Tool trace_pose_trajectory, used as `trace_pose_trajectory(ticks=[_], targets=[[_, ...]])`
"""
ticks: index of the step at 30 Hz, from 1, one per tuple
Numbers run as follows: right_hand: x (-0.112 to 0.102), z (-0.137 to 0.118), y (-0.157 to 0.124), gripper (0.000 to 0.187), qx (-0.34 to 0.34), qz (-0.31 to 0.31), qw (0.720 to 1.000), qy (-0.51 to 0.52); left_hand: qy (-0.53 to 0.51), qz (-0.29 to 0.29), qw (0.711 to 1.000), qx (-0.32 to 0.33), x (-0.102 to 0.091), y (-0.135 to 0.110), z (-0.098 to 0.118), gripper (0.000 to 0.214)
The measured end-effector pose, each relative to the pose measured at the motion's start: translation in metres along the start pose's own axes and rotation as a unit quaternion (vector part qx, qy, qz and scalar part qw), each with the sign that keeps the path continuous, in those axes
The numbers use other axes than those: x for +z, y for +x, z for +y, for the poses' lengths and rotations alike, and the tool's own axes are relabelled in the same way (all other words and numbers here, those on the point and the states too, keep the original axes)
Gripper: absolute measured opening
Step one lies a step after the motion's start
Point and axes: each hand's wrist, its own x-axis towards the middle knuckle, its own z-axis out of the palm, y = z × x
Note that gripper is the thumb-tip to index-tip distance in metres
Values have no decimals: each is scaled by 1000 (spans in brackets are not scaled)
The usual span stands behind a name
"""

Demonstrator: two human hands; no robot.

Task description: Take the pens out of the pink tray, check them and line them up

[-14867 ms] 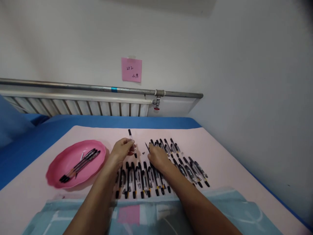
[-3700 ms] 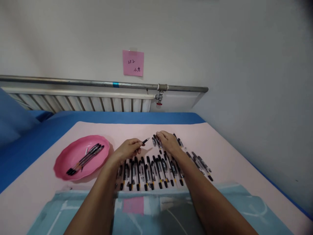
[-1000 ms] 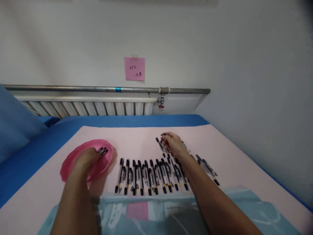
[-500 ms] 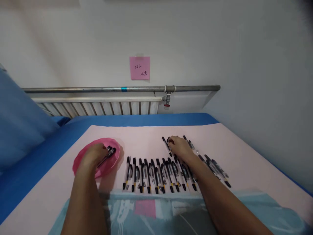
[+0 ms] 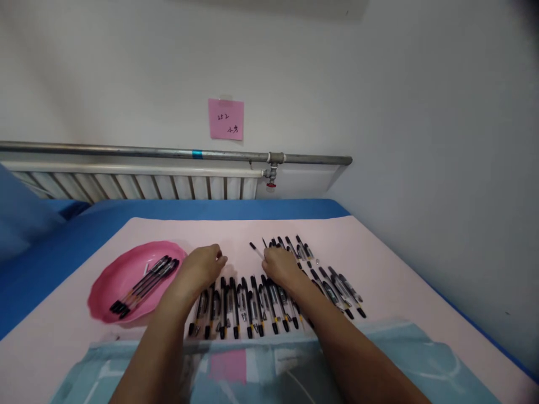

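My left hand (image 5: pixel 204 265) hovers between the pink plate (image 5: pixel 97 276) and the pen parts, thumb slightly apart from loosely curled fingers; nothing shows in it. Several assembled black pens (image 5: pixel 145 285) lie slanted together on the plate. Farther right, my right hand (image 5: pixel 281 265) is closed at the back group of parts, with a pen barrel (image 5: pixel 256 249) sticking out leftward from its fingers. A dark thin tip shows just above that hand. In front of both hands lies a row of clear barrels, black caps and small metal tips (image 5: pixel 236 308), partly covered by my right forearm.
More pen parts (image 5: pixel 337 289) lie to the right, and another cluster (image 5: pixel 301 247) sits behind my right hand. Pink sheeting (image 5: pixel 396 286) covers the blue surface (image 5: pixel 236 209). A radiator (image 5: pixel 197 182) and pipe run along the wall, below a pink note (image 5: pixel 226 119).
My left hand has left the plate and moved right; the pens it held now lie there. My right hand has drawn a barrel away from the back group. The view has turned rightward.
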Motion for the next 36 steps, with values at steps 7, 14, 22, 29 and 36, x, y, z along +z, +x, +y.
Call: trace_pose_trajectory(ticks=[7,14,22,29,36], targets=[[-15,-3,2,19,20,44,975,219,-184,29,983,-8,19,10,9,27],[-23,-37,-11,13,-65,8,858,509,-598,64,798,-43,29,14,15,33],[-19,5,3,19,44,103,921,372,-661,98,739,-85,24,13,19,23],[-5,23,9,22,47,76,993,76,-647,78,756,-68,27,14,18,25],[6,12,7,22,-1,55,998,8,-633,55,770,-60,33,16,17,22]])
